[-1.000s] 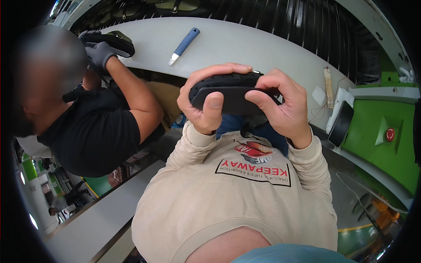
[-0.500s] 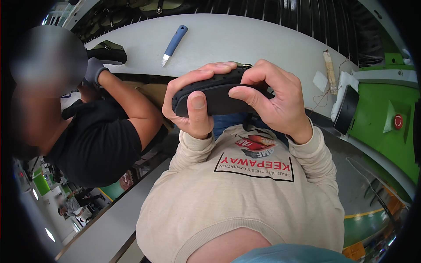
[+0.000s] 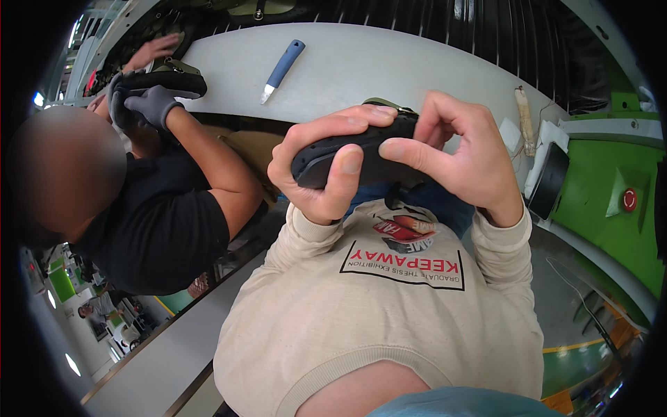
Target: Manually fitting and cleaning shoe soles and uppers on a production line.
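A black shoe [image 3: 372, 157] with an olive strap and a metal buckle is tilted in front of my chest, its dark sole facing me. My left hand [image 3: 330, 156] wraps around one end, thumb against the sole and fingers over the upper side. At the other end, my right hand [image 3: 469, 149] has its thumb across the sole's edge, its fingers bent by the buckle side. Those fingertips are partly hidden. Beyond the shoe, a scraper with a blue handle [image 3: 283, 69] lies on the pale worktable [image 3: 361, 59].
To the left, a co-worker in a black shirt [image 3: 160, 222] and grey gloves [image 3: 153, 104] handles a similar shoe [image 3: 163, 80]. Dark slats [image 3: 417, 14] run behind the table. Green machinery with a red button [image 3: 629, 200] and a tape-wrapped stick [image 3: 524, 121] are at right.
Both my hands and the shoe have shifted slightly right, and my right fingers have moved up along its edge. The co-worker's gloved hands have come together around the other shoe.
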Tool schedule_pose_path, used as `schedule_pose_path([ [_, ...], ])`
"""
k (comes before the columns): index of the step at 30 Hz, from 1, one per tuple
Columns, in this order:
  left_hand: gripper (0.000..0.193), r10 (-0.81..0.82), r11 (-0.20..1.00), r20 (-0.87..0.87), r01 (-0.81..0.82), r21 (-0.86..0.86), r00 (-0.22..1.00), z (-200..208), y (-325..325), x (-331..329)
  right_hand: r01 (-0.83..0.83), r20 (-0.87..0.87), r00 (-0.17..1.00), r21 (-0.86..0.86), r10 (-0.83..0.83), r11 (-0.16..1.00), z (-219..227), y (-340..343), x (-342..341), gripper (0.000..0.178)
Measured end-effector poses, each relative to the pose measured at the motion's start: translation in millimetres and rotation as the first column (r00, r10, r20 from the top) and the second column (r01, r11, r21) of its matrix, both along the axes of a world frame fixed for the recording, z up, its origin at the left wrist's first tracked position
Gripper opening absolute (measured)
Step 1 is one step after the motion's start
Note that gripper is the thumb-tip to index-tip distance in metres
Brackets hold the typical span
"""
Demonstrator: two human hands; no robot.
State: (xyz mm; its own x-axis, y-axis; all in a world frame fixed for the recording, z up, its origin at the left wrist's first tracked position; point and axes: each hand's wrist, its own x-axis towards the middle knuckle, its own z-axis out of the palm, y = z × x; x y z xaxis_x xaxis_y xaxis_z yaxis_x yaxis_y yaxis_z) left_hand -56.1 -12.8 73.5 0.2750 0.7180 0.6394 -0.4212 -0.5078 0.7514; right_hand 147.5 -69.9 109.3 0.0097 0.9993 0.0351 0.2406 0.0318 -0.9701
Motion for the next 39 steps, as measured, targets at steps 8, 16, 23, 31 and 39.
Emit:
schedule_pose_path([
  [8, 0.060, -0.093, 0.945, -0.104, 0.120, 0.305, 0.990, 12, 5, 28, -0.076, -0.118, 0.981, 0.497, 0.155, 0.864, 15, -4, 0, 0.072],
  [16, 0.058, -0.048, 0.898, -0.107, 0.090, 0.430, 0.993, 13, 1, 45, -0.091, -0.037, 0.990, 0.581, 0.138, 0.809, 11, -18, 7, 0.058],
  [23, 0.051, -0.082, 0.896, -0.120, 0.126, 0.426, 0.989, 15, 0, 52, -0.039, -0.060, 0.994, 0.598, 0.093, 0.801, 3, -24, 11, 0.057],
  [31, 0.051, -0.070, 0.877, -0.196, 0.154, 0.455, 0.978, 11, 7, 54, -0.121, -0.298, 0.915, 0.443, 0.273, 0.888, -3, -11, 32, 0.065],
  [39, 0.047, -0.053, 0.910, -0.215, 0.136, 0.391, 0.975, 17, 15, 36, -0.055, -0.391, 0.897, 0.360, 0.204, 0.931, -5, 3, 12, 0.075],
])
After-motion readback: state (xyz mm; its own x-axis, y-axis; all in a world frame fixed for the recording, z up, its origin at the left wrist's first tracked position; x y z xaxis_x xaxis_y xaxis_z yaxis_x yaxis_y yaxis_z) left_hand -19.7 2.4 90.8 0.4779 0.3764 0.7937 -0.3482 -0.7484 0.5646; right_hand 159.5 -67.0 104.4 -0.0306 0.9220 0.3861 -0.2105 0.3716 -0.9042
